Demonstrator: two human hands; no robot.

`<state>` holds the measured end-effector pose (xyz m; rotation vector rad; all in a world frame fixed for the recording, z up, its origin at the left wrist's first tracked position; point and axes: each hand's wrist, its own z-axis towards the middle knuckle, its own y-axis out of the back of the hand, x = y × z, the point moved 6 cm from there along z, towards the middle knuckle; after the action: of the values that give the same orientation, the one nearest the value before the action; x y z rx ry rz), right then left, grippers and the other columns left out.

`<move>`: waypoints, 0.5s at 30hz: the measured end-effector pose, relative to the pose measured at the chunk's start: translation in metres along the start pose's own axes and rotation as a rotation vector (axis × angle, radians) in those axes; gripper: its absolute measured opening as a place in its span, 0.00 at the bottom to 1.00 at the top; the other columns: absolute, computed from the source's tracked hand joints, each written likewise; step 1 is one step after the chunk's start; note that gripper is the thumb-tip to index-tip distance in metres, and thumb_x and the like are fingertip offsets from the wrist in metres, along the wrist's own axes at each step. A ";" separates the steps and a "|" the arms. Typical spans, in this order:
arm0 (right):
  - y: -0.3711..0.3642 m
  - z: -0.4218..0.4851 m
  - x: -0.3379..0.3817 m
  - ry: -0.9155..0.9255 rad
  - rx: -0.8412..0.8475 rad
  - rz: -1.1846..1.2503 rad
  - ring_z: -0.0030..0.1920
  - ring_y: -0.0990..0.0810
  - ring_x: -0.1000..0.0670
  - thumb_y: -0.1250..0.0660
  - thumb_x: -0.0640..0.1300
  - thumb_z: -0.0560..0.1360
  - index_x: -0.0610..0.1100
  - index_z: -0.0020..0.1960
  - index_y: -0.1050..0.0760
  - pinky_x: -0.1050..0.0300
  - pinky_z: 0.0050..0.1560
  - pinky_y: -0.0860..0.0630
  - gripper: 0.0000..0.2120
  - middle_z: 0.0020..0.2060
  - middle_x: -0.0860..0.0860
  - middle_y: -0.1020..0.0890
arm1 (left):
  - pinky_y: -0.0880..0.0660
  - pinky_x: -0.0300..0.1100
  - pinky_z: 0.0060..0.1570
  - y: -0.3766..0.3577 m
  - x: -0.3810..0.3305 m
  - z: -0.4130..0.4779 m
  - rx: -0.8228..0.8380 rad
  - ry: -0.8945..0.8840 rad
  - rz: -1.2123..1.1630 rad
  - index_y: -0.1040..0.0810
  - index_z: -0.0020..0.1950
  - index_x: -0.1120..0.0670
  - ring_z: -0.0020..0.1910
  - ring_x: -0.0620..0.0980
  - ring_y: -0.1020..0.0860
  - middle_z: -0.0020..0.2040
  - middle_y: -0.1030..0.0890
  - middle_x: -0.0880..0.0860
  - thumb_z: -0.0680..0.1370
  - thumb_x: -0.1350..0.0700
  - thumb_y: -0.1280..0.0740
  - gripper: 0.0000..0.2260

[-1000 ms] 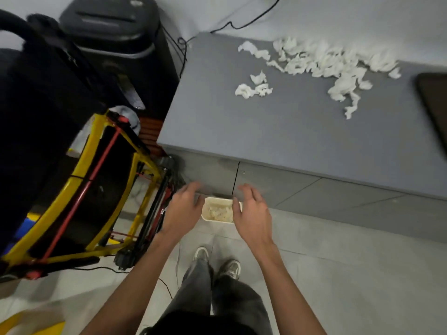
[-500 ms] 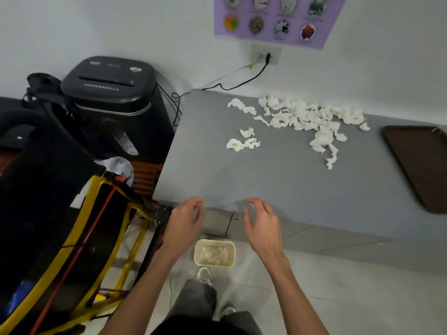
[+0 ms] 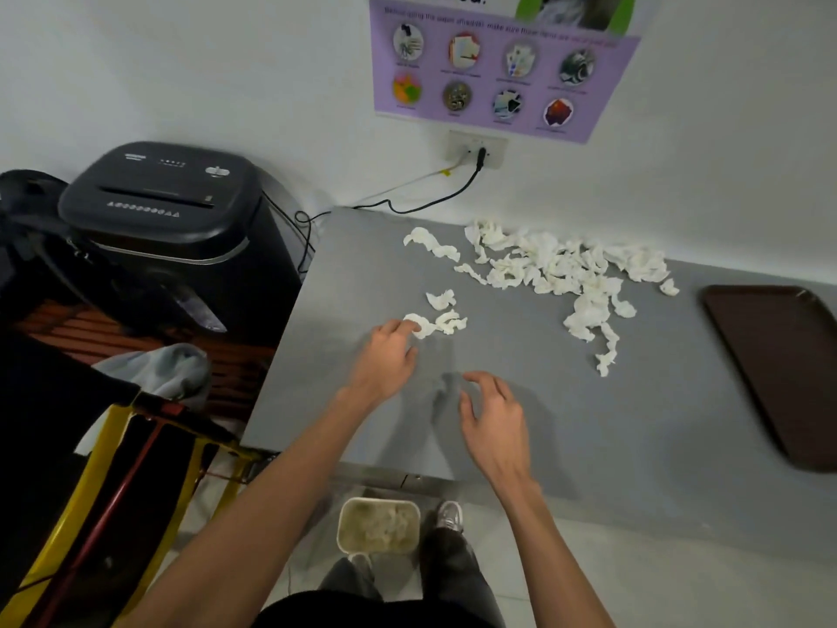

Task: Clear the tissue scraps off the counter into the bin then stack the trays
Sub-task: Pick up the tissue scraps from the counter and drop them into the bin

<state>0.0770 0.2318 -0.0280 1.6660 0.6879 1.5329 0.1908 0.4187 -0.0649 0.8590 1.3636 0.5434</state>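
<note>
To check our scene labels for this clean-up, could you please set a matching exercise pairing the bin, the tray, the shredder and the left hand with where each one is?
Things:
1 bin
2 tray
3 shredder
4 left hand

Places:
A at the right end of the counter
B fingers touching a small tissue scrap
C on the floor, in front of the counter
D beside the counter's left end

Pairs: 1-C, 2-A, 3-D, 4-B
</note>
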 end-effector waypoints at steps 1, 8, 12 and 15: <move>0.002 0.010 -0.003 0.010 0.010 -0.010 0.58 0.17 0.43 0.34 0.47 0.82 0.52 0.65 0.23 0.46 0.56 0.19 0.13 0.63 0.51 0.19 | 0.27 0.54 0.67 -0.005 0.000 0.014 -0.005 0.007 0.012 0.24 0.67 0.50 0.63 0.62 0.24 0.63 0.22 0.56 0.77 0.61 0.36 0.19; 0.009 0.075 -0.026 0.080 0.090 -0.011 0.60 0.18 0.45 0.35 0.47 0.82 0.53 0.66 0.23 0.47 0.58 0.20 0.13 0.63 0.53 0.20 | 0.36 0.51 0.74 -0.046 -0.002 0.059 0.048 0.074 0.099 0.24 0.73 0.51 0.74 0.61 0.32 0.74 0.28 0.58 0.80 0.64 0.36 0.22; 0.003 0.108 -0.039 0.101 0.142 -0.049 0.59 0.18 0.42 0.35 0.47 0.82 0.51 0.65 0.22 0.47 0.59 0.20 0.13 0.64 0.51 0.19 | 0.30 0.50 0.70 -0.062 0.014 0.049 -0.007 0.084 0.106 0.17 0.62 0.53 0.67 0.63 0.25 0.66 0.21 0.58 0.80 0.65 0.35 0.15; -0.008 0.125 -0.038 0.161 0.187 -0.053 0.59 0.18 0.40 0.34 0.43 0.81 0.50 0.65 0.22 0.47 0.58 0.21 0.14 0.63 0.48 0.19 | 0.26 0.48 0.64 -0.063 0.017 0.035 -0.077 0.106 0.113 0.16 0.57 0.51 0.61 0.58 0.23 0.61 0.19 0.52 0.81 0.61 0.32 0.09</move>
<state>0.1960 0.1842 -0.0555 1.6566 0.9791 1.6179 0.2190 0.3874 -0.1256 0.8582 1.3867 0.7335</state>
